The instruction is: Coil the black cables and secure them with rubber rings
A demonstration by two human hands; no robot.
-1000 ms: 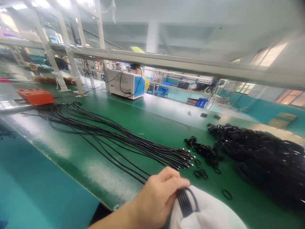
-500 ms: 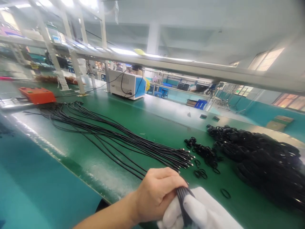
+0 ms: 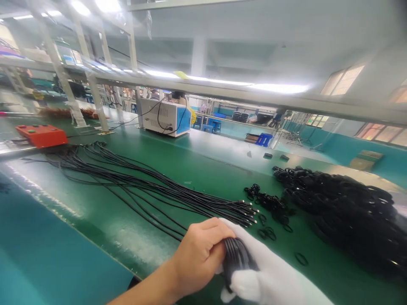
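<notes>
My bare left hand (image 3: 203,254) is closed around a coiled black cable (image 3: 237,254) close to the table's front edge. My right hand (image 3: 254,275), in a white glove, grips the same coil from the right, its thumb lying over the strands. Part of the coil is hidden behind the glove and fingers. Just beyond my hands, a bundle of long black cables (image 3: 165,188) lies stretched along the green table (image 3: 127,228), with metal plug ends pointing right. Small black loops (image 3: 270,203) lie in a cluster beside those plugs.
A big pile of coiled black cables (image 3: 343,212) covers the right side. At the far left sits an orange control box (image 3: 43,134). A white and blue machine (image 3: 165,116) stands at the back, beneath a long shelf rail (image 3: 222,87) on posts.
My gloved hand has shifted over the coil, and its fingers now reach behind it. Both hands moved slightly left, and more of the coil's loops show. The camera view has turned a little.
</notes>
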